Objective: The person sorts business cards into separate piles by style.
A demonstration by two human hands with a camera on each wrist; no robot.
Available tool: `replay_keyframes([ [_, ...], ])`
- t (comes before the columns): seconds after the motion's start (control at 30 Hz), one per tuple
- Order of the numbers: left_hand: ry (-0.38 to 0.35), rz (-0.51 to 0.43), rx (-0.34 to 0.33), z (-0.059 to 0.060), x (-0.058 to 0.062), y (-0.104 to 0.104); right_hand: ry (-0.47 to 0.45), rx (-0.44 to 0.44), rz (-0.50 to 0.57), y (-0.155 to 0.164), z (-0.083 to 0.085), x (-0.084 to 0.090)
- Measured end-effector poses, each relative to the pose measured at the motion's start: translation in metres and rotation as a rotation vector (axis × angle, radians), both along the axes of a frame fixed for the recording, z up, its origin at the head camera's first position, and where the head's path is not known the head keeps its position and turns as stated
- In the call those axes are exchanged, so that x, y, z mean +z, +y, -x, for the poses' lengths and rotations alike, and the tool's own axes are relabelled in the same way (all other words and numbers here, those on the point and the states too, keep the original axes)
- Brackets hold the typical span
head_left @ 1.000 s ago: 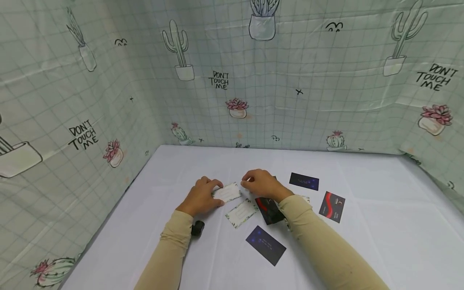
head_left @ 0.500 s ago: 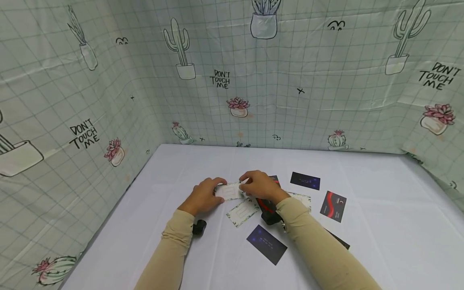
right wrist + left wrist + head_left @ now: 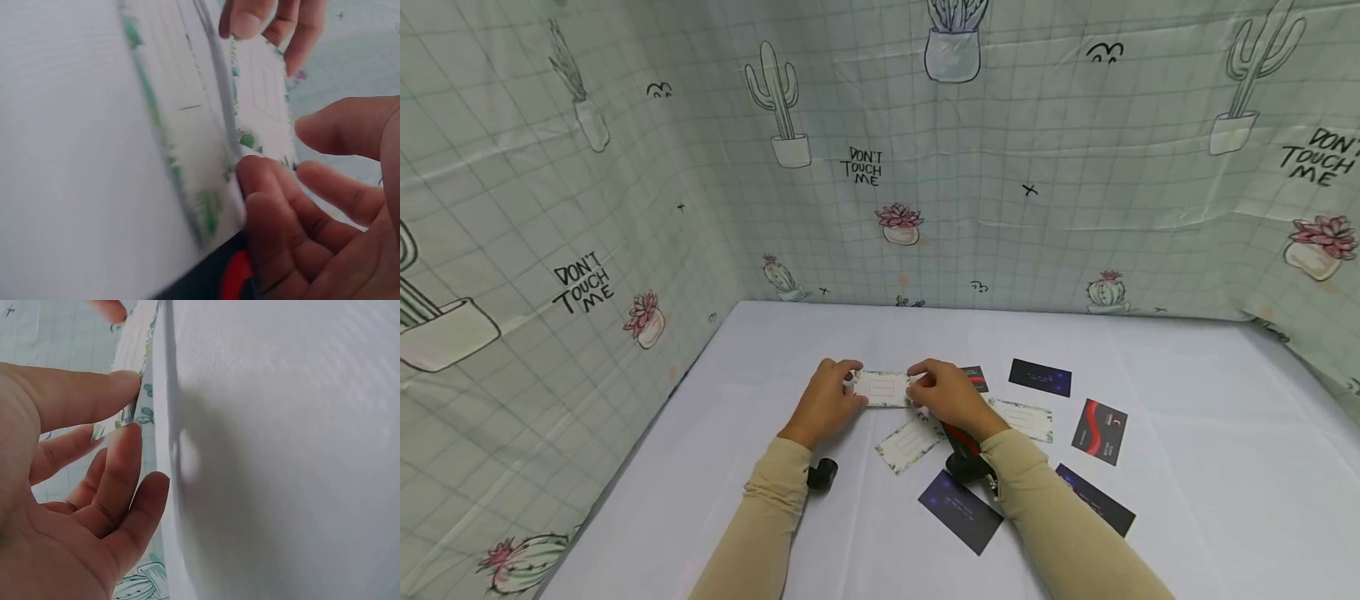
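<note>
The white table (image 3: 1195, 375) bears floral cards (image 3: 910, 444), red-striped cards (image 3: 1101, 431) and dark blue cards (image 3: 961, 514).

A soft shadow (image 3: 219, 469) dims the white cloth (image 3: 319, 462); right wrist view seems blurred.

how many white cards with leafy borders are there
3 visible: the held card between the left grip and right grip, the near card closer to the person, the right card right of the right grip. More may be hidden under the right arm.
</note>
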State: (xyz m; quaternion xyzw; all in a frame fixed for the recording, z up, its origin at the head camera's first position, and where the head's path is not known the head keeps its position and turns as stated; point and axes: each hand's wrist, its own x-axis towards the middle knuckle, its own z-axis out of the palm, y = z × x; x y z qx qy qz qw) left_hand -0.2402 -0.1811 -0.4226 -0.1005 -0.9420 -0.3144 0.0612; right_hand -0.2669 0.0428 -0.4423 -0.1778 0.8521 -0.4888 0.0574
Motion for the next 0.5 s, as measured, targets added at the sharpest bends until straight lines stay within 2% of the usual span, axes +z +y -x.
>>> replay_keyframes([
  [0.27, 0.012, 0.011, -0.020, 0.0047, 0.0031, 0.0029, 0.078, -0.031, -0.013, 0.0022, -0.0015, -0.0041],
  [0.5, -0.024, -0.064, -0.001, 0.0023, -0.0001, -0.0005, 0.043, -0.024, -0.039, -0.0004, -0.0018, -0.0050],
])
